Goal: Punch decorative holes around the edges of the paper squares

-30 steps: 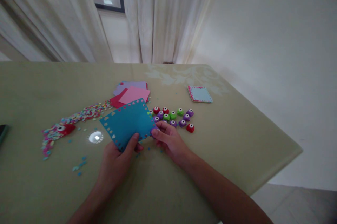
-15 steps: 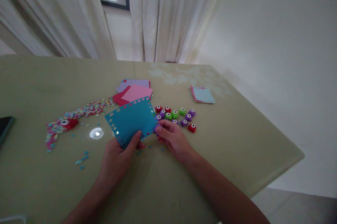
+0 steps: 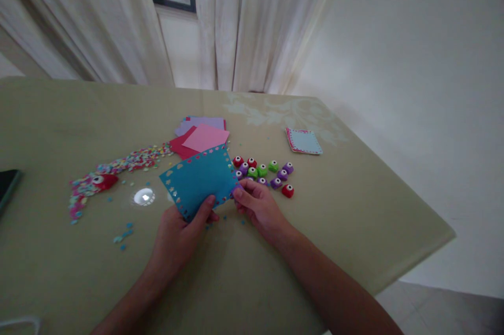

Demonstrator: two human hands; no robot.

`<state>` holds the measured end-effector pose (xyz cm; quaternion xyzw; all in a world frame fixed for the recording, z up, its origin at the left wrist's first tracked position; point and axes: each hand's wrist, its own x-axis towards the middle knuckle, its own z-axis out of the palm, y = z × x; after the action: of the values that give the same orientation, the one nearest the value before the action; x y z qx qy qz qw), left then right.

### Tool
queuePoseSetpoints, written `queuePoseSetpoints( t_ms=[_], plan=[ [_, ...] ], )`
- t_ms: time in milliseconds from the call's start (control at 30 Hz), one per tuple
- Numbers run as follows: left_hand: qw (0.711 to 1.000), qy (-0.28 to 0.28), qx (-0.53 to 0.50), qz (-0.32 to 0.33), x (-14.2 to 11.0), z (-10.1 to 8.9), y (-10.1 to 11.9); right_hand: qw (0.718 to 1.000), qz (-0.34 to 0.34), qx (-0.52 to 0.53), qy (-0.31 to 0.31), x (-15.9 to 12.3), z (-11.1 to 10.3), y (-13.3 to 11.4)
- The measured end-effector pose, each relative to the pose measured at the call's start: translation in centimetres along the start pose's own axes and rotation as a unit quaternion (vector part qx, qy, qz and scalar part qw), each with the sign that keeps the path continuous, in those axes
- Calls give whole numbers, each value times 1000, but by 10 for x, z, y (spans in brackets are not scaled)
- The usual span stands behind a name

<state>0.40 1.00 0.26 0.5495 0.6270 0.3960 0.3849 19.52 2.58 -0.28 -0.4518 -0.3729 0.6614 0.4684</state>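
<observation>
My left hand (image 3: 181, 230) pinches the near edge of a teal paper sheet (image 3: 200, 180) whose border is punched with small holes. My right hand (image 3: 258, 205) is closed on a small purple punch (image 3: 237, 188) set against the sheet's right corner; most of the punch is hidden by my fingers. The sheet is held tilted a little above the table (image 3: 354, 209).
Several small red, purple and green punches (image 3: 265, 172) lie just beyond my right hand. Pink, red and lilac papers (image 3: 200, 138) are stacked behind the sheet. A pale blue card stack (image 3: 304, 141) lies far right. Confetti (image 3: 118, 169), a red punch (image 3: 101, 181) and a dark device (image 3: 7, 185) lie left.
The view has shifted slightly. Both hands keep their hold; the sheet and hands sit almost where they were, with the sheet nudged slightly to the right.
</observation>
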Motion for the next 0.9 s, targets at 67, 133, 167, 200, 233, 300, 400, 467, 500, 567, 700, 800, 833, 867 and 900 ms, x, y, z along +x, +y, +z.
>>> queuePoseSetpoints(
  t_ms=[67, 133, 167, 200, 233, 300, 400, 467, 500, 567, 700, 800, 833, 867, 900],
  plan=[
    [1000, -3, 1, 4, 0, 0, 0, 1000, -2, -3, -1, 0, 0, 0],
    [1000, -3, 1, 4, 0, 1, -1, 1000, 0, -2, 0, -1, 1, 0],
    [1000, -3, -1, 2, 0, 1, 0, 1000, 2, 0, 2, -1, 1, 0],
    [1000, -2, -4, 1, 0, 2, 0, 1000, 4, 2, 5, -1, 1, -1],
    [1000, -2, -6, 1, 0, 2, 0, 1000, 6, 4, 9, -2, 1, -1],
    [1000, -3, -7, 5, -1, 2, 2, 1000, 9, 6, 14, -2, 2, -1],
    [1000, -5, -6, 4, -2, 1, 3, 1000, 11, 10, 14, -3, 3, -2],
    [1000, -6, -5, 1, -2, 1, 3, 1000, 12, 16, 9, -3, 3, -3],
    [1000, -7, -4, 0, -2, 1, 3, 1000, 11, 18, 8, -3, 3, -3],
    [1000, -7, -3, 0, -2, 1, 2, 1000, 8, 20, 5, -3, 3, -2],
    [1000, -6, -4, 6, -2, 1, 2, 1000, 9, 11, 1, -1, 1, 0],
    [1000, -8, -4, 15, -1, 2, 2, 1000, 3, 12, -4, 0, 0, 2],
    [1000, -8, -3, 17, -1, 2, 2, 1000, 1, 14, -6, 0, 0, 2],
    [1000, -9, 0, 19, -1, 2, 2, 1000, -1, 15, -8, 0, 0, 3],
    [1000, -10, 2, 19, 0, 3, 2, 1000, -2, 15, -10, 0, 0, 3]
  ],
)
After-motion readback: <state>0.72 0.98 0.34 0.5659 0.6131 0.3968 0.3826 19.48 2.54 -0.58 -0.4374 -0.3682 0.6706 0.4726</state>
